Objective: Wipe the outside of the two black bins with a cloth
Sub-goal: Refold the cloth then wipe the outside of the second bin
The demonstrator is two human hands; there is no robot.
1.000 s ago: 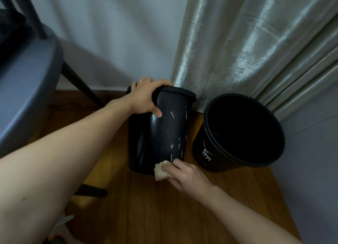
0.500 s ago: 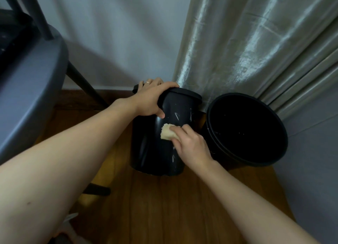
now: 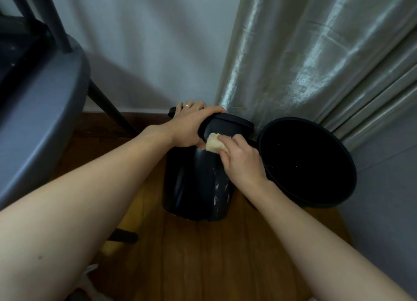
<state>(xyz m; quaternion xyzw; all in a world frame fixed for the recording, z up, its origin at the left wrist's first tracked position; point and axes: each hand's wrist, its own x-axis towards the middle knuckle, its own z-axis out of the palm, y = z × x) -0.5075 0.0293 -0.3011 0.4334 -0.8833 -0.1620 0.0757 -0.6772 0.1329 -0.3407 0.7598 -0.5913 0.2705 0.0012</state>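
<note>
I have my left hand (image 3: 191, 125) curled over the rim of the near bin (image 3: 198, 183), fingers hooked across the top edge at about 10 o'clock of its mouth. My right hand (image 3: 241, 158) bunches the cloth (image 3: 213, 142) in clamped fingers and presses it to the bin's side just under the rim, touching my left thumb. The second bin (image 3: 306, 163) leans at 3 o'clock, mouth tipped towards me, just beside the first.

These bins look like thin plastic: light, fairly stiff, smooth enough to skid on the wood floor (image 3: 225, 255), so I judge the rim hold is what keeps it steady while I rub. The cloth is soft and wads easily.

Room is tight: curtain (image 3: 316, 63) at 1 o'clock, wall (image 3: 158, 41) at 12, chair leg (image 3: 108, 106) at 10. Open floor lies at 6 o'clock.
</note>
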